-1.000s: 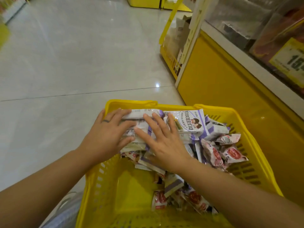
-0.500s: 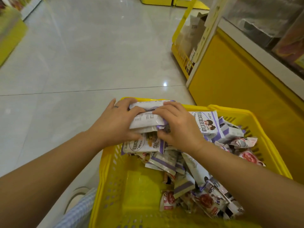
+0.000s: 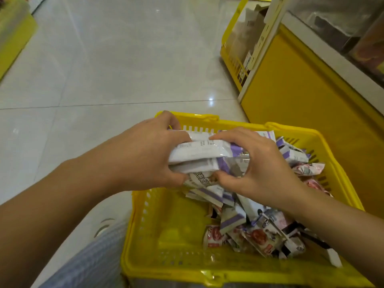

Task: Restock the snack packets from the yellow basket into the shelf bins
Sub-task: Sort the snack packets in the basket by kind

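A yellow basket (image 3: 166, 235) sits on the floor below me, holding several white-and-purple and red-printed snack packets (image 3: 255, 231) heaped toward its right side. A stack of white-and-purple packets (image 3: 203, 152) is lifted above the basket's far end. My left hand (image 3: 145, 154) grips the stack's left end, thumb under and fingers over. My right hand (image 3: 255, 161) grips its right end the same way. The shelf bins (image 3: 340, 23) show at the top right, behind clear fronts.
A yellow shelf cabinet (image 3: 301, 100) stands right of the basket. A second yellow basket (image 3: 232, 57) with paper bags sits on the floor beyond it. Pale tiled floor (image 3: 104, 69) spreads to the left. Another yellow display (image 3: 12, 38) edges the far left.
My hands went from lying flat on the packets to closing round a stack and lifting it above the heap. The view has shifted closer to the basket.
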Tool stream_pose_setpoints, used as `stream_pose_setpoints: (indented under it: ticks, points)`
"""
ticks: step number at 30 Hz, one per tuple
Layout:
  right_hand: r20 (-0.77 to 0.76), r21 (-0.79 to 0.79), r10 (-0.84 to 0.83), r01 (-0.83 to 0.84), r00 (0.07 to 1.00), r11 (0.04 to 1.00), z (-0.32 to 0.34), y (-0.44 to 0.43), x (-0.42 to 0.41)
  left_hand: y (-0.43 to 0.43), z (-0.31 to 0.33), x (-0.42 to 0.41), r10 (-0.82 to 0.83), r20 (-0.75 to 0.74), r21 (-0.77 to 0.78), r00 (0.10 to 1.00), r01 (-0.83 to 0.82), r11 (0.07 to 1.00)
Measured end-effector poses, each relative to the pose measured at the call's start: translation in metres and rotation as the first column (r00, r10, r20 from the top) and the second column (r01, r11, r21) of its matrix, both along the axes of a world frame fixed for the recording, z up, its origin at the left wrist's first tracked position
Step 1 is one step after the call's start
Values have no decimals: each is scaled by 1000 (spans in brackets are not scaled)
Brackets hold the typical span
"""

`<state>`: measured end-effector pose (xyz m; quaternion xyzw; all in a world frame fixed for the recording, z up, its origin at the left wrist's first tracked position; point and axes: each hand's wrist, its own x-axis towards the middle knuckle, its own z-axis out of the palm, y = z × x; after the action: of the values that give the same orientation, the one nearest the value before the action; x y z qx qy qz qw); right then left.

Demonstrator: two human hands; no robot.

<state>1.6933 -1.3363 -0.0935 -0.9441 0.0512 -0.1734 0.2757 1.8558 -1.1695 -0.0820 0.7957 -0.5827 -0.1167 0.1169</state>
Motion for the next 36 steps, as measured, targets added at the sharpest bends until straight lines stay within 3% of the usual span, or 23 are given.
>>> stream_pose_setpoints:
  ticks: [6,10,16,24,27,32,36]
  points:
    - [-337,385,104,36,936,922,-40,22,-45,4,-27,-37,-118,-192,420,974,190,887]
    - [-417,470,126,95,900,878,-73,22,-51,-2,-54,-44,-115,-223,486,968,212,848]
    - [-473,626,220,150,853,765,-100,5,-38,-21,-76,-32,-153,-151,568,977,213,795]
    - [-441,551,189,98,877,829,-127,3,-34,-28,-99,-31,-196,-45,537,980,189,822]
    - [-490,356,134,57,861,933,-140,11,-36,-24,-110,-42,-263,54,538,963,194,820]
    - [-663,73,131,-111,737,991,-164,27,-38,-21,-124,-61,-362,90,630,928,229,742]
    - [-783,113,190,-164,593,980,-175,27,-45,-29,-121,-54,-326,-22,651,945,261,712]
